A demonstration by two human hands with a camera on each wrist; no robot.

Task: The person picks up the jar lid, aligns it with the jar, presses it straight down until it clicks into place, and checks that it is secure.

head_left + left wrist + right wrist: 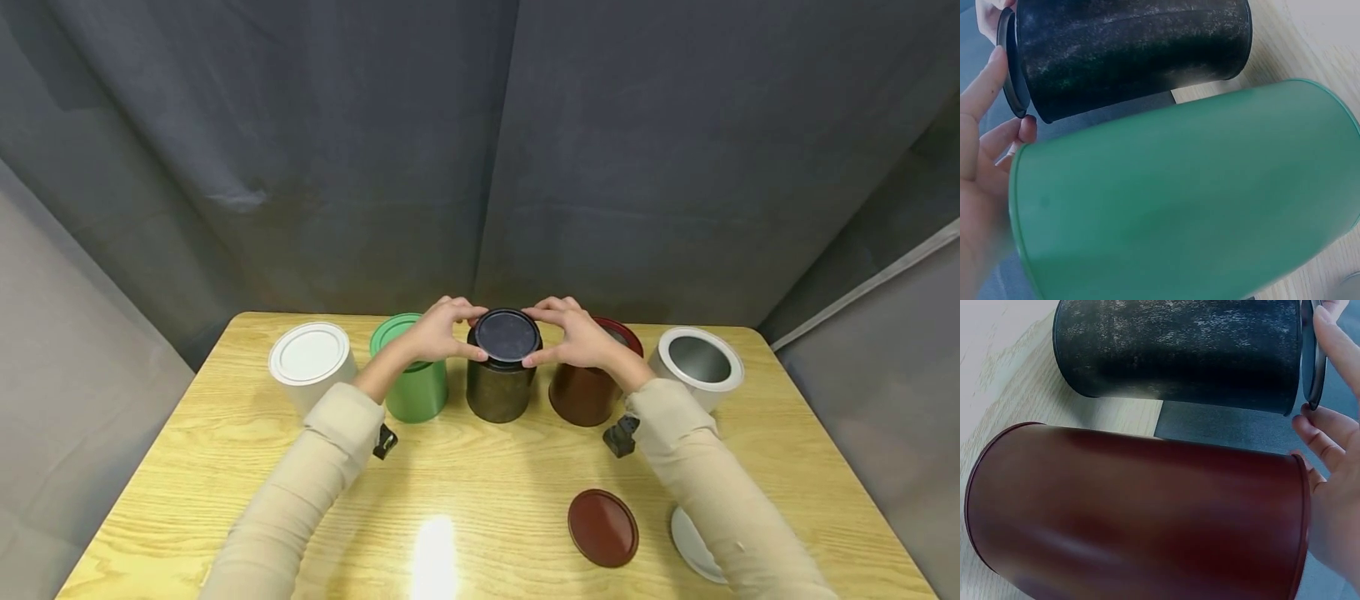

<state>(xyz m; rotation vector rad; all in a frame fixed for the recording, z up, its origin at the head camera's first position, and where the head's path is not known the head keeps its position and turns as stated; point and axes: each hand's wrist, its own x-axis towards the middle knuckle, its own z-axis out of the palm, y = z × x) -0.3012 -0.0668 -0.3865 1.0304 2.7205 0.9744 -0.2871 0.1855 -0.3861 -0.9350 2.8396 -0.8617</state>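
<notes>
A round black lid (508, 335) is held between both hands at the mouth of a dark, worn-looking can (498, 393). My left hand (437, 332) pinches its left edge between thumb and fingers, and my right hand (577, 335) pinches the right edge. Both wrist views show a narrow gap between the lid (1015, 69) and the can's rim, at least along the near part. The can (1179, 353) stands upright. A green can (417, 393) is beside the left hand, and a dark red can (583, 396) sits under the right wrist.
A white can with its lid on (309, 354) stands at the left. An uncovered white can (735, 367) is at the right, partly behind the right sleeve. On the wooden table (495, 483) lie a dark red lid (603, 528) and a white lid (692, 546). Dark curtains hang behind.
</notes>
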